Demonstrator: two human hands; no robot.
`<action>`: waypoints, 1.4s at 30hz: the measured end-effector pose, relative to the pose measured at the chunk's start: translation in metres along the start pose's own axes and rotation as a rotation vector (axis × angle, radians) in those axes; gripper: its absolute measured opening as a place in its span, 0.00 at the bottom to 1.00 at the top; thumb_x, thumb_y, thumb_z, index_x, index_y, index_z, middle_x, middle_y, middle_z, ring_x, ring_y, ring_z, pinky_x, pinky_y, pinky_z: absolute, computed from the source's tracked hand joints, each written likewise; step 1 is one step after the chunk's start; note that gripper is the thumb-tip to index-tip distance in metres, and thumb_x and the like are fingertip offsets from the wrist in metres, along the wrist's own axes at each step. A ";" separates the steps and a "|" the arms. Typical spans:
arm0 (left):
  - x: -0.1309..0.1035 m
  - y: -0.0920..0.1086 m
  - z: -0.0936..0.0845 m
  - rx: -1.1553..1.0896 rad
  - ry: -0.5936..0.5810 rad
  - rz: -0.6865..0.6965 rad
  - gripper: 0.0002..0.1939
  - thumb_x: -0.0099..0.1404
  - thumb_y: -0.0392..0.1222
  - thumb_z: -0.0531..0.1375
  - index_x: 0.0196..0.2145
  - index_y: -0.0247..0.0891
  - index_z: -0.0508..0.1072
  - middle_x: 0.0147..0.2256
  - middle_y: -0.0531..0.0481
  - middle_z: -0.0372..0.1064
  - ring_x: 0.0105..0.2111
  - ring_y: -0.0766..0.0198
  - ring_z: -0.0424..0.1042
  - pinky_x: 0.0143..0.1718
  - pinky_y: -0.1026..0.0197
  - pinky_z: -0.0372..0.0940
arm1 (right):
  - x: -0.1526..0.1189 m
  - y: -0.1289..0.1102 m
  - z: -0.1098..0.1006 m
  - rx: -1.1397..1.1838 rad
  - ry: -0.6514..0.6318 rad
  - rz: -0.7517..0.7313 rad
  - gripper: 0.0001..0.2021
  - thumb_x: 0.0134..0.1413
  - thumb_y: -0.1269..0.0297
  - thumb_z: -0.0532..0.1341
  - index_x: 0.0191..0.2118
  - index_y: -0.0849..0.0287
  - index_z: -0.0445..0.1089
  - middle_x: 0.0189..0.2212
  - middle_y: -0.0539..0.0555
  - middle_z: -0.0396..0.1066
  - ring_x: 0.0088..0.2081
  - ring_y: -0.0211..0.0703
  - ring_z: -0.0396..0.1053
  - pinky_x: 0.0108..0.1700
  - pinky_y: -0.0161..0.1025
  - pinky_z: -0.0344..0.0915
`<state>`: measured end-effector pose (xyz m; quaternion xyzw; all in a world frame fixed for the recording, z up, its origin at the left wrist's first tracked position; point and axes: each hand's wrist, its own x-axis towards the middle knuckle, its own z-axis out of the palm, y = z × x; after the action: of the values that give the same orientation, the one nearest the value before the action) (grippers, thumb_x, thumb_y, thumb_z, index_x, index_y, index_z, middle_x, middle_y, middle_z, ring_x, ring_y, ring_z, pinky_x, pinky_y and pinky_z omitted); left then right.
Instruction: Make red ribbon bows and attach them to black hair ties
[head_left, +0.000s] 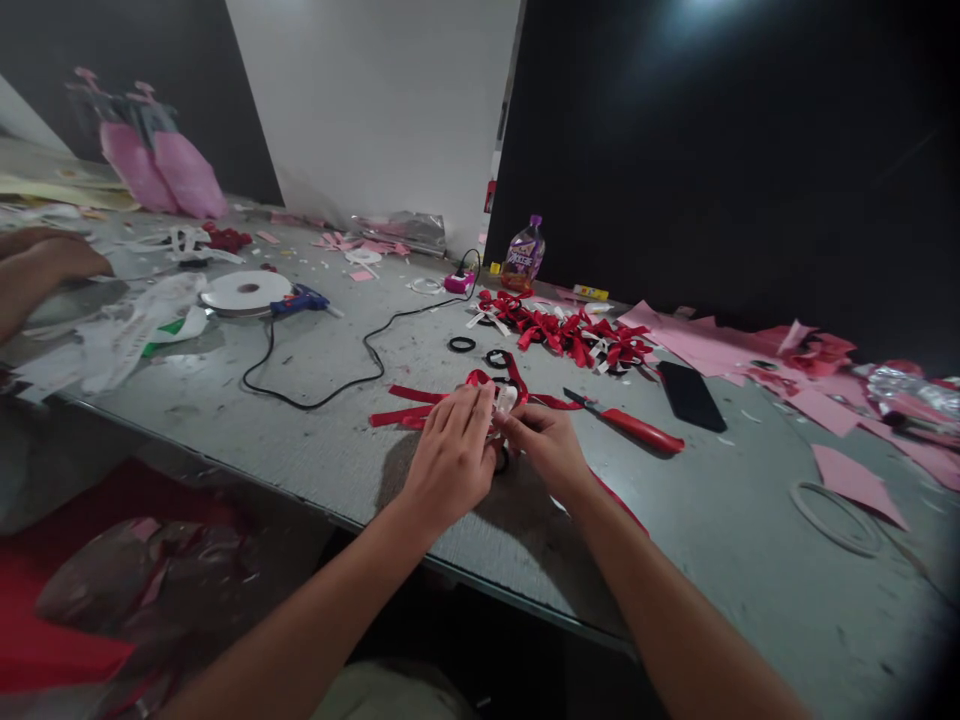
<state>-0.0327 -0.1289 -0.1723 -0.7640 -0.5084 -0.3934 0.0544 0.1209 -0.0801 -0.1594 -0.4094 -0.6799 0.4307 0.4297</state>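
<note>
My left hand (pixel 452 458) and my right hand (pixel 551 448) meet over the table near its front edge. Between their fingertips is a small white piece (pixel 506 397) with red ribbon around it. Both hands have their fingers closed on this bundle, and its exact shape is partly hidden. Red ribbon strips (pixel 401 413) stick out to the left of my left hand. Black rings (pixel 460 344) lie just beyond the hands, one with red ribbon over it. To the right of my right hand rests a red-handled knife (pixel 643 430).
A pile of red bows (pixel 574 335), a black phone (pixel 691 395) and a bottle (pixel 523 254) stand beyond to the right. Leftward are a blue glue gun (pixel 301 300) with its cord, a ribbon spool (pixel 246 292) and another person's hand (pixel 56 255). Pink sheets (pixel 859 485) lie right.
</note>
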 end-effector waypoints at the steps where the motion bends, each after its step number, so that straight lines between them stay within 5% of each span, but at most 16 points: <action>1: -0.001 -0.001 0.001 -0.070 -0.020 -0.009 0.33 0.66 0.32 0.54 0.67 0.29 0.50 0.62 0.31 0.58 0.63 0.49 0.57 0.62 0.45 0.58 | 0.000 -0.002 0.000 -0.014 -0.002 -0.006 0.19 0.53 0.48 0.65 0.24 0.60 0.72 0.17 0.48 0.64 0.22 0.36 0.58 0.26 0.35 0.53; 7: -0.001 -0.006 0.006 -0.315 -0.084 -0.138 0.31 0.67 0.28 0.48 0.67 0.34 0.49 0.61 0.34 0.61 0.61 0.53 0.63 0.58 0.48 0.64 | -0.002 -0.009 0.004 -0.086 0.012 -0.039 0.18 0.51 0.47 0.66 0.24 0.59 0.74 0.16 0.48 0.65 0.21 0.37 0.58 0.25 0.35 0.54; 13: 0.000 0.001 0.003 -0.043 -0.177 -0.111 0.12 0.72 0.33 0.47 0.46 0.32 0.69 0.42 0.39 0.72 0.44 0.55 0.72 0.48 0.53 0.68 | -0.003 -0.008 0.006 -0.101 0.069 -0.041 0.19 0.51 0.47 0.66 0.25 0.60 0.73 0.17 0.48 0.65 0.21 0.36 0.58 0.25 0.35 0.55; 20: 0.001 0.004 0.004 0.127 -0.241 -0.108 0.13 0.71 0.32 0.46 0.41 0.32 0.70 0.36 0.37 0.72 0.38 0.50 0.72 0.42 0.49 0.66 | -0.005 -0.005 0.011 -0.089 0.138 0.015 0.21 0.53 0.45 0.64 0.24 0.60 0.72 0.16 0.47 0.63 0.20 0.36 0.56 0.22 0.35 0.52; 26: 0.000 0.000 0.000 0.118 -0.291 -0.102 0.13 0.70 0.34 0.48 0.38 0.33 0.72 0.32 0.40 0.74 0.32 0.52 0.74 0.33 0.55 0.65 | -0.002 0.000 0.005 -0.055 0.098 0.034 0.22 0.54 0.44 0.63 0.23 0.60 0.70 0.16 0.48 0.63 0.19 0.36 0.59 0.23 0.35 0.54; 35: -0.002 -0.002 -0.007 0.019 -0.248 -0.133 0.13 0.68 0.33 0.49 0.40 0.33 0.73 0.30 0.41 0.76 0.30 0.55 0.76 0.31 0.59 0.64 | -0.007 -0.004 0.002 0.098 -0.087 0.019 0.18 0.57 0.46 0.61 0.32 0.58 0.73 0.22 0.49 0.70 0.21 0.38 0.65 0.26 0.36 0.62; 42: -0.002 -0.001 -0.005 -0.106 -0.150 -0.201 0.16 0.73 0.39 0.46 0.37 0.34 0.72 0.32 0.42 0.75 0.32 0.57 0.75 0.33 0.60 0.62 | -0.009 -0.008 0.004 0.120 -0.040 0.012 0.14 0.53 0.52 0.67 0.35 0.59 0.75 0.18 0.49 0.71 0.21 0.39 0.67 0.26 0.36 0.62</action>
<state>-0.0363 -0.1326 -0.1710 -0.7384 -0.5634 -0.3650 -0.0636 0.1182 -0.0918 -0.1552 -0.3780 -0.6590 0.4814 0.4372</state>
